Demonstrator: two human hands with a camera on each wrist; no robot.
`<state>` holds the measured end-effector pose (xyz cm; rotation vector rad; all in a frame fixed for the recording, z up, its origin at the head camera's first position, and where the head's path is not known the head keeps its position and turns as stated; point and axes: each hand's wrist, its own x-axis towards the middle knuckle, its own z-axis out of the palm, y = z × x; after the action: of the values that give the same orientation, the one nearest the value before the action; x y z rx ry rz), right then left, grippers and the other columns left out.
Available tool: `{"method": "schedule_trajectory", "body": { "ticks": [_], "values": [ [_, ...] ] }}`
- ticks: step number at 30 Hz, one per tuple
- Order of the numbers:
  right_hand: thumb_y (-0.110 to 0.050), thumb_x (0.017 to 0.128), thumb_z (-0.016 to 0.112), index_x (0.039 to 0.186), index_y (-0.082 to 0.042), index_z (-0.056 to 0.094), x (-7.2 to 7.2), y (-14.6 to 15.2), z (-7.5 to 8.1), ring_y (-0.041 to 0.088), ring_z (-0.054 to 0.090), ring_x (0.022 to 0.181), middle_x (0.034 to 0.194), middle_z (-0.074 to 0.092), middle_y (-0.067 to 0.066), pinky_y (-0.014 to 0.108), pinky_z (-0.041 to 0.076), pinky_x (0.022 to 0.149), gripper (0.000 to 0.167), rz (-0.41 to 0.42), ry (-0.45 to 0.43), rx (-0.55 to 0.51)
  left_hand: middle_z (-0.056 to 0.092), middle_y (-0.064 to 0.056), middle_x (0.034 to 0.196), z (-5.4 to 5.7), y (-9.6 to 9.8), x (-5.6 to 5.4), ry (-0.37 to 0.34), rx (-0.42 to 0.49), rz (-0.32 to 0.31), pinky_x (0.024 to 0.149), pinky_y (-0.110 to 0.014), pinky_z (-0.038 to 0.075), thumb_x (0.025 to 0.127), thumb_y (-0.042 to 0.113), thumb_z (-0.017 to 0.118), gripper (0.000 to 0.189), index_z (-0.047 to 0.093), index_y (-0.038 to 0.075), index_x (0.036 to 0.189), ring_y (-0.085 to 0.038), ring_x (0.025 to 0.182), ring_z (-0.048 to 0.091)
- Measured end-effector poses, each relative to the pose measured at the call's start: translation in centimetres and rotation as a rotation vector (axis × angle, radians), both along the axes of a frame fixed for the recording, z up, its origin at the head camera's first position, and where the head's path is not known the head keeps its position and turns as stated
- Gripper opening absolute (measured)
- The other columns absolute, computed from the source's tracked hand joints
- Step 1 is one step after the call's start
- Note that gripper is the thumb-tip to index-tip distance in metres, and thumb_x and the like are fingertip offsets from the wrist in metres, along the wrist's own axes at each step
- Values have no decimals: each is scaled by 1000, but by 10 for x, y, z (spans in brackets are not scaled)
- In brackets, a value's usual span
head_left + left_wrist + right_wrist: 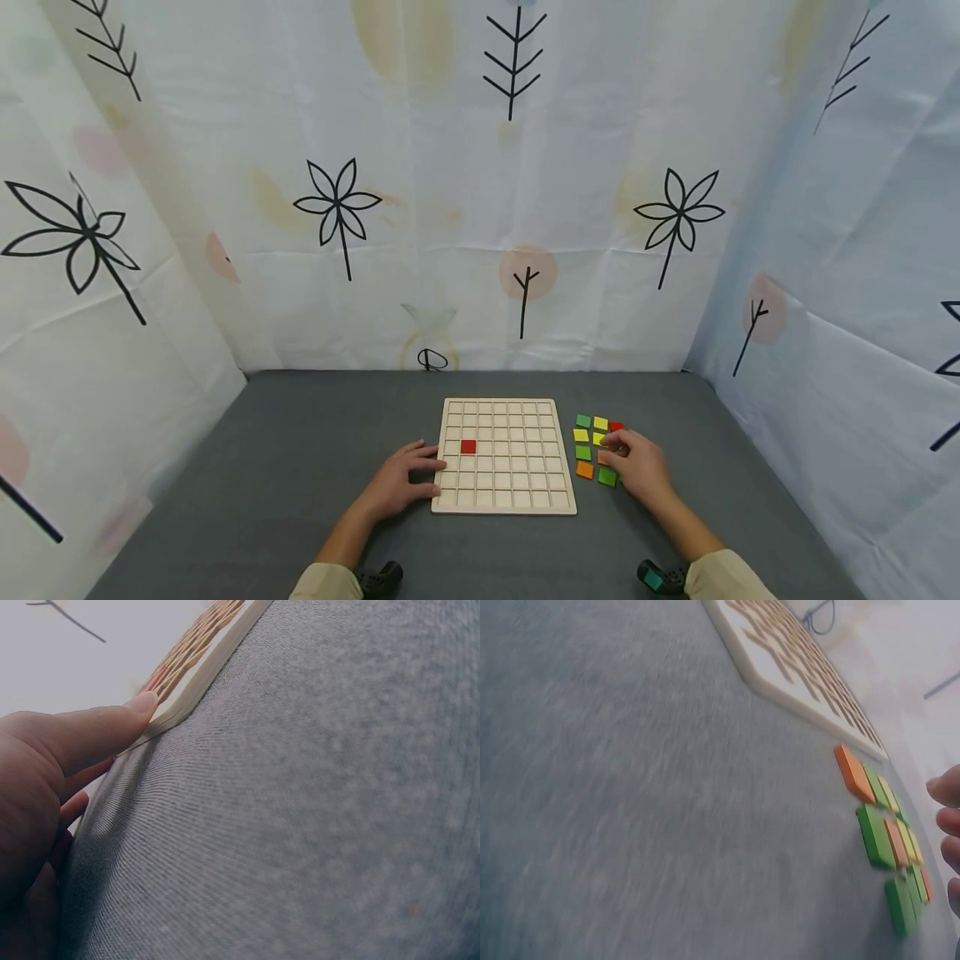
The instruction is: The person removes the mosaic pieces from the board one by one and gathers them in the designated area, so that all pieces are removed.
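Observation:
A pale wooden grid board (pixel 502 503) lies on the table, with one red square tile (pixel 468 447) in a cell toward its left side. My left hand (pixel 397 482) rests at the board's left edge, the thumb touching near its front corner; the left wrist view shows that thumb (pixel 112 727) against the rim. To the right of the board are rows of small square tiles in green, yellow, orange and red, among them an orange tile (pixel 584 471). Over their right part hovers my right hand (pixel 641 467), thumb and fingertips apart, no tile visible between them. It partly hides several tiles.
A grey cloth-covered table (pixel 322 442) carries everything. White patterned curtains (pixel 450 167) hang behind it and along both sides. Each wrist wears a dark strapped device, such as the one (pixel 660 577) by the right sleeve.

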<state>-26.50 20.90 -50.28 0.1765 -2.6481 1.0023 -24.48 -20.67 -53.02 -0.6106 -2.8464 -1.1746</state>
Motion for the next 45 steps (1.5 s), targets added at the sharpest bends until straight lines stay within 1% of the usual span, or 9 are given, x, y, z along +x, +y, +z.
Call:
{"method": "schedule_trajectory", "body": {
  "ticks": [4, 7, 12, 18, 29, 33, 37, 41, 45],
  "values": [
    [-3, 80, 78, 90, -6, 72, -7, -13, 2, 14, 53, 68, 78, 59, -2, 30, 45, 60, 13, 38, 36, -17, 53, -11, 140, -1, 0, -1, -1, 2, -5, 102, -67, 27, 81, 36, 78, 44, 71, 16, 120, -41, 138, 31],
    [-3, 80, 78, 90, -6, 72, -11, -23, 3, 16, 56, 72, 80, 61, -2, 32, 47, 62, 13, 82, 62, -26, 53, -11, 140, -2, -1, -1, 7, 2, -8, 102, -67, 27, 81, 36, 78, 44, 72, 16, 120, -41, 138, 31],
    [-4, 81, 77, 92, -6, 73, -16, -38, 5, 21, 58, 80, 84, 61, -1, 34, 49, 66, 11, 142, 58, -42, 53, -10, 140, -2, -1, 0, 16, -6, -14, 102, -67, 28, 81, 37, 77, 44, 72, 16, 120, -41, 138, 32],
    [-3, 81, 77, 92, -7, 73, -20, -58, 7, 23, 58, 82, 85, 63, 0, 40, 50, 72, 12, 200, 77, -42, 52, -10, 140, -2, -1, 0, 12, -7, -12, 102, -67, 27, 81, 37, 77, 44, 71, 17, 120, -41, 138, 31],
    [-6, 85, 74, 93, -9, 72, -30, -89, 3, 21, 56, 90, 92, 63, -2, 42, 48, 77, 9, 286, 44, -47, 53, -10, 140, -2, -1, 0, 20, 0, -10, 102, -67, 28, 81, 37, 77, 44, 72, 17, 120, -41, 138, 31],
    [-4, 85, 74, 93, -9, 72, -31, -100, 0, 22, 56, 89, 92, 64, 0, 42, 48, 77, 10, 317, 58, -54, 53, -11, 140, -2, -1, 0, 22, 4, -14, 102, -67, 28, 82, 37, 77, 44, 71, 16, 120, -41, 138, 31],
    [-5, 85, 74, 93, -10, 72, -33, -108, -2, 21, 57, 88, 92, 64, 0, 41, 49, 75, 10, 344, 79, -34, 52, -12, 141, -2, -1, 0, 26, 10, -25, 102, -67, 27, 82, 36, 77, 45, 71, 15, 121, -42, 138, 31],
    [-6, 86, 73, 95, -8, 72, -33, -116, -3, 23, 59, 89, 94, 64, 2, 40, 51, 75, 9, 374, 64, -37, 52, -14, 140, -1, -2, 1, 31, 14, -36, 102, -67, 27, 82, 37, 76, 45, 70, 14, 121, -43, 138, 31],
    [-5, 88, 71, 97, -6, 71, -33, -123, -4, 25, 58, 95, 98, 64, 4, 41, 52, 79, 10, 408, 26, -70, 52, -14, 140, -1, -2, 1, 27, 20, -40, 102, -67, 27, 82, 37, 76, 46, 70, 14, 121, -43, 138, 31]
  ]
}}
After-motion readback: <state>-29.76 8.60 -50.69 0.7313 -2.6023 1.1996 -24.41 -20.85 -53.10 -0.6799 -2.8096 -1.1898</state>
